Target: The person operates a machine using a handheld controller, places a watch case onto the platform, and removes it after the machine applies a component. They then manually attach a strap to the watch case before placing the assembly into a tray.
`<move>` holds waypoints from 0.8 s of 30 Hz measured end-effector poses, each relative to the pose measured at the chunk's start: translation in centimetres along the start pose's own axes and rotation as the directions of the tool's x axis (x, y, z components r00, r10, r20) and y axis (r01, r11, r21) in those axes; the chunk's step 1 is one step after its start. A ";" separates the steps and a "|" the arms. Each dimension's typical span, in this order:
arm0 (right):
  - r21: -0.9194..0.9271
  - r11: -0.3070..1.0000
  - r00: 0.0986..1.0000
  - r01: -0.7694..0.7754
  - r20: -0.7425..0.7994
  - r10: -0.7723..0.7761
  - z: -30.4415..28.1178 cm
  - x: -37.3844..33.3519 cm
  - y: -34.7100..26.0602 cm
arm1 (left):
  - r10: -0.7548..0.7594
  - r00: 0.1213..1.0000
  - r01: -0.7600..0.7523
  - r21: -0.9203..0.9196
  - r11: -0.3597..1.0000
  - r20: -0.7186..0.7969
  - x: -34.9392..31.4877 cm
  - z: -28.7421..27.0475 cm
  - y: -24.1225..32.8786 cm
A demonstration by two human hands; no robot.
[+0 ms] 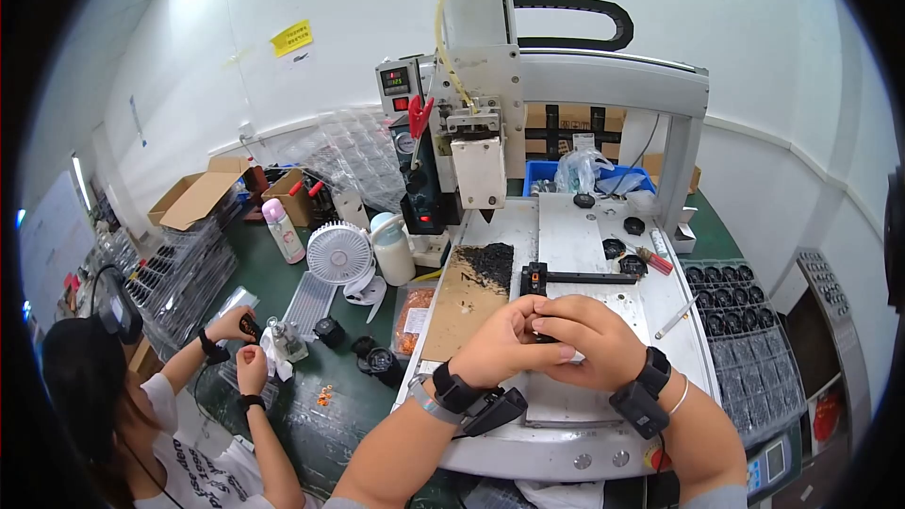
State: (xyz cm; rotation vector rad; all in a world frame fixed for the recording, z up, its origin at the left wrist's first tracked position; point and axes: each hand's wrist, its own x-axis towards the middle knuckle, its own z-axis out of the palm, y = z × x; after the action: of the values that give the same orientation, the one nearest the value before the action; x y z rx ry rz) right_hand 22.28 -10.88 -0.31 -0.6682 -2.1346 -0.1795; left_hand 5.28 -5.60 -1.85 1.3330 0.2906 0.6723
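Note:
My left hand [492,347] and my right hand [600,339] meet over the white bed of a benchtop machine [627,377]. Their fingers are curled together round something small, mostly hidden; a dark bit and a pale bit show between the fingertips. Just beyond my hands, a black clamp bar [589,277] with an orange-marked end lies across the bed. To the left of my left hand is a brown board [452,316] with a black crusted patch. The machine's head [479,170], with a dark pointed tip, hangs above the bed.
A co-worker [85,405] sits at the left, hands near a glass bottle [286,339]. A white fan [340,254], a pump bottle [392,250] and black round parts [381,364] stand on the green table. Right of the machine lies a plastic tray [754,358] of black parts. A red-handled screwdriver [654,261] rests on the bed.

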 end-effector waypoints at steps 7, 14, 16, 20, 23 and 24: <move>0.020 0.998 0.998 -0.063 0.001 0.063 0.0 -0.4 0.1 | -0.042 0.998 0.042 0.003 0.999 -0.036 -0.1 0.7 0.5; -0.231 0.884 0.913 -0.407 -0.123 0.388 -2.4 -0.2 1.9 | 0.061 0.953 -0.110 -0.148 0.983 -0.298 0.0 0.5 1.0; -0.249 0.827 0.851 -0.504 0.024 0.525 -3.5 -1.2 3.2 | 0.099 0.949 -0.150 -0.149 0.977 -0.300 0.0 -0.1 0.8; -0.332 0.710 0.680 -0.620 0.222 0.698 -4.2 -2.1 4.5 | 0.141 0.937 -0.200 -0.159 0.967 -0.320 0.0 -0.5 0.8; -0.323 0.743 0.689 -0.587 0.284 0.667 -4.4 -2.9 5.4 | 0.142 0.939 -0.202 -0.167 0.965 -0.313 0.0 -0.6 0.8; -0.301 0.778 0.711 -0.552 0.317 0.627 -4.5 -3.2 5.7 | 0.142 0.941 -0.200 -0.163 0.966 -0.308 0.0 -0.6 0.9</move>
State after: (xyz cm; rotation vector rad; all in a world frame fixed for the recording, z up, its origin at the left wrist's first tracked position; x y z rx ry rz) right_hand 29.91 -8.92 -0.68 -1.5917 -2.1678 0.1333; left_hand 4.70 -5.05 -1.15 1.0789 0.3415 1.0255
